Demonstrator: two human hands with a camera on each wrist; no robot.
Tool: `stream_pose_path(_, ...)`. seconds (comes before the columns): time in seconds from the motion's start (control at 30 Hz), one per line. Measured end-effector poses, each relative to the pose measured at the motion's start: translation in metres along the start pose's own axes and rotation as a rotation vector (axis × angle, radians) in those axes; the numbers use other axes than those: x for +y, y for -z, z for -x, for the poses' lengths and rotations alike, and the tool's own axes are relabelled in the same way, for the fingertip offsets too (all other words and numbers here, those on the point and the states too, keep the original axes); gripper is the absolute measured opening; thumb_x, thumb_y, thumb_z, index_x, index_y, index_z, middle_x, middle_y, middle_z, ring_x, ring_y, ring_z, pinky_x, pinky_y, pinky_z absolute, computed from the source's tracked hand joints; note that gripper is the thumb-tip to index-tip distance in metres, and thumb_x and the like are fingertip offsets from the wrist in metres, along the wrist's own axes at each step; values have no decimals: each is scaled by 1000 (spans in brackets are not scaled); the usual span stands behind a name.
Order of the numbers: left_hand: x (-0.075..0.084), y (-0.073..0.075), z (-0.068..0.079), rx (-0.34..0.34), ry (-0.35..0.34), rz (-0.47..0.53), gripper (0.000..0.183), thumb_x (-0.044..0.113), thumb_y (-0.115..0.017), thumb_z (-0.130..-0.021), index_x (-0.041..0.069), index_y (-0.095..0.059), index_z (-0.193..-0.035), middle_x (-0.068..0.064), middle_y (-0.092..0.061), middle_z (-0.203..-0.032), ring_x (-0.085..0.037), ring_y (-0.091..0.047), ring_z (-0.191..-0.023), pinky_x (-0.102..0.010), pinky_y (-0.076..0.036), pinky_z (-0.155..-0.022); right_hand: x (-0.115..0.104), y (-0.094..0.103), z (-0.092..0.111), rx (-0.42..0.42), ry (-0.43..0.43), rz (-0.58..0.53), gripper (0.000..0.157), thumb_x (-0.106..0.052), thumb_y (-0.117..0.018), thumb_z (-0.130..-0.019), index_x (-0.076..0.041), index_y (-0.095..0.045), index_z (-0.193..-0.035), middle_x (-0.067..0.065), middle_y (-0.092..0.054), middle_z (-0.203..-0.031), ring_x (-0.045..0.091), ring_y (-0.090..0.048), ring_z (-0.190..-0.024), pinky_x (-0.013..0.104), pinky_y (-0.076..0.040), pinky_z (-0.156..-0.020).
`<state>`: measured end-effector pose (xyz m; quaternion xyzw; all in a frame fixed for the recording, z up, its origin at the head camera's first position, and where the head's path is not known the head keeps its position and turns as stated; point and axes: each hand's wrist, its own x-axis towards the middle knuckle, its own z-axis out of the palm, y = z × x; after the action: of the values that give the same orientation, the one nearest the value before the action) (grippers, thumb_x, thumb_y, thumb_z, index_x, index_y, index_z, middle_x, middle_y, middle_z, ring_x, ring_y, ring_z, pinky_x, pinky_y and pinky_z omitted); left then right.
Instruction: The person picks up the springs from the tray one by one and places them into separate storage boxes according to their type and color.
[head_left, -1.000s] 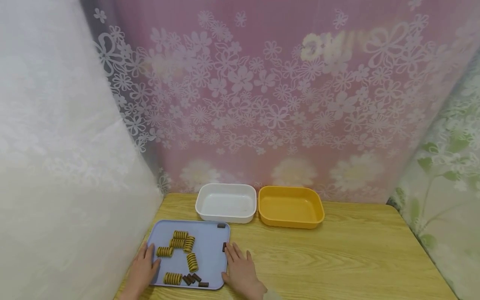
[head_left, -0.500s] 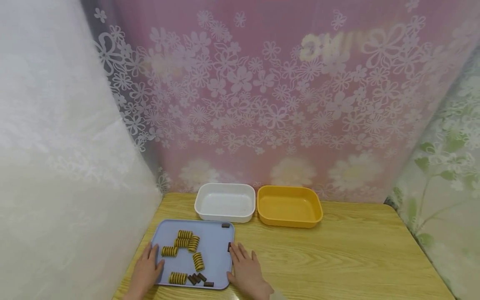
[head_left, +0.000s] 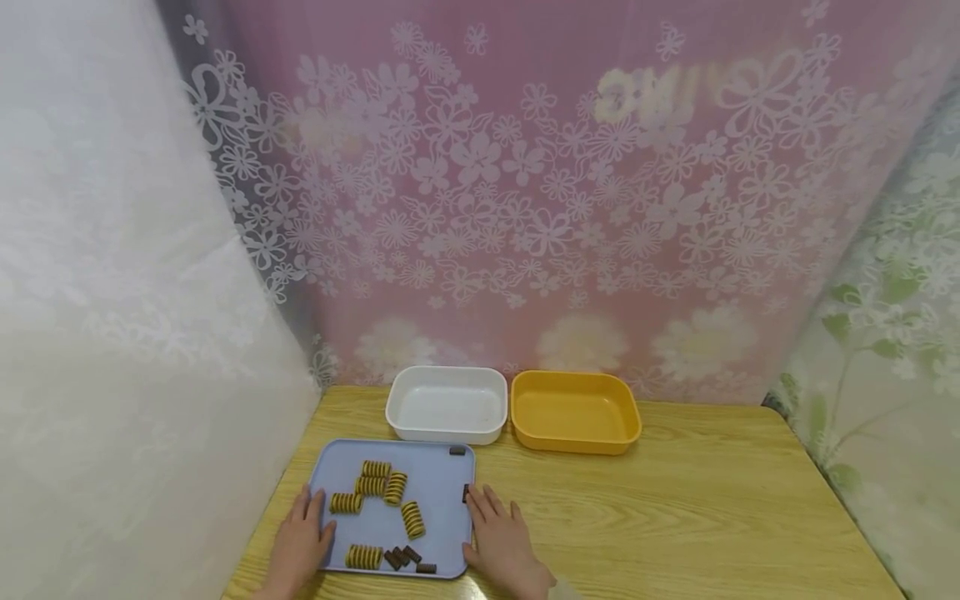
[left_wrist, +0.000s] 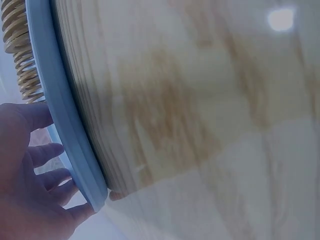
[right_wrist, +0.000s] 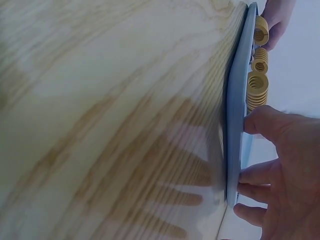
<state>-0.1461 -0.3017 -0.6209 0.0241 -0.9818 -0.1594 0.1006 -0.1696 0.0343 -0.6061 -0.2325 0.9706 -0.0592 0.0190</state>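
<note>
A light blue tray (head_left: pixel 442 508) lies on the table at the lower left of the head view. Scattered on it are several thick yellow coil springs (head_left: pixel 364 557) and several small dark springs (head_left: pixel 402 557). My left hand (head_left: pixel 296 542) rests on the tray's left edge, thumb over the inside. At the opposite edge, my right hand (head_left: pixel 502 543) touches the rim with its fingers extended, close to a dark spring partly hidden by the fingertips. In both wrist views, fingertips press on the tray's rim, and yellow springs show behind it.
Behind the tray stand a white bin (head_left: pixel 447 435) and a yellow-orange bin (head_left: pixel 576 444), side by side against the floral curtain (head_left: pixel 487 208). The wooden table (head_left: pixel 697 500) extends to the right. A pale curtain (head_left: pixel 135 333) hangs close on the left.
The tray, with the springs on it, has slid a little to the right between both hands, which have moved along with it. The camera view has also shifted slightly.
</note>
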Motion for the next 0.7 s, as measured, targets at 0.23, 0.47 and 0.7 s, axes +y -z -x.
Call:
stream_pose_path(0.23,5,-5,2,28,-29,-30,50,14,-73,-89,-12,-58,-129,-46,-41,-140,-62,-52,-116,-69,-45,-94,6,-1,4,-7,-4,-18,72,-48,-68,-89,-10,-52,-148,1,-44,-157,26,-40,-144,59,-42,-107)
stream_pose_path(0.47,13,-9,3,46,-23,-44,49,14,-74,-87,-11,-61,-127,-44,-44,-139,-61,-54,-114,-71,-45,-90,13,0,9,23,-3,-18,72,-47,-69,-88,-9,-54,-147,1,-46,-155,28,-43,-142,61,-44,-103)
stream_pose_path(0.7,25,-10,4,72,-20,-43,48,14,-75,-86,-10,-62,-126,-44,-44,-138,-62,-52,-117,-74,-45,-87,17,7,13,11,-10,-51,71,-46,-70,-88,-9,-53,-147,2,-46,-156,29,-43,-142,63,-44,-102)
